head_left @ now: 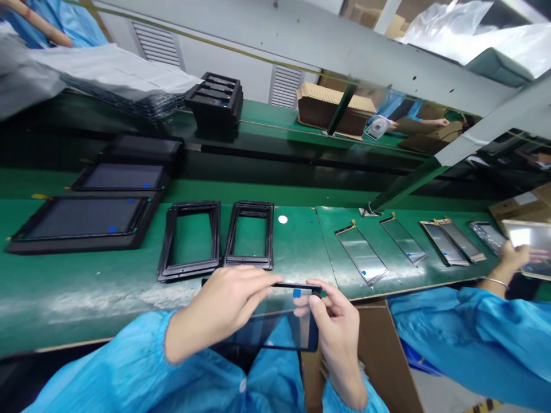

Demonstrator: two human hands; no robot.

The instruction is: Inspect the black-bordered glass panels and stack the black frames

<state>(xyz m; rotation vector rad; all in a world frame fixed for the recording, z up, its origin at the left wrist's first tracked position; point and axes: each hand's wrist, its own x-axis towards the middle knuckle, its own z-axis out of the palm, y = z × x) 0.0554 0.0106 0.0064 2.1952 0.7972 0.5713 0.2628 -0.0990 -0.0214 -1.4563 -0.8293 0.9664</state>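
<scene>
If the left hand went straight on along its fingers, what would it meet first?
Probably the right hand, which holds the panel by its right end; exact depth between the hands is hard to judge.

Green bench (297, 249), black frames (216, 229), glass panels (362, 252), dark tray (77, 246)

Slanted post (413, 179): green toward foot
Cardboard dividers (317, 109): left of post
White-sheeted stack (116, 71): farther left of post
</scene>
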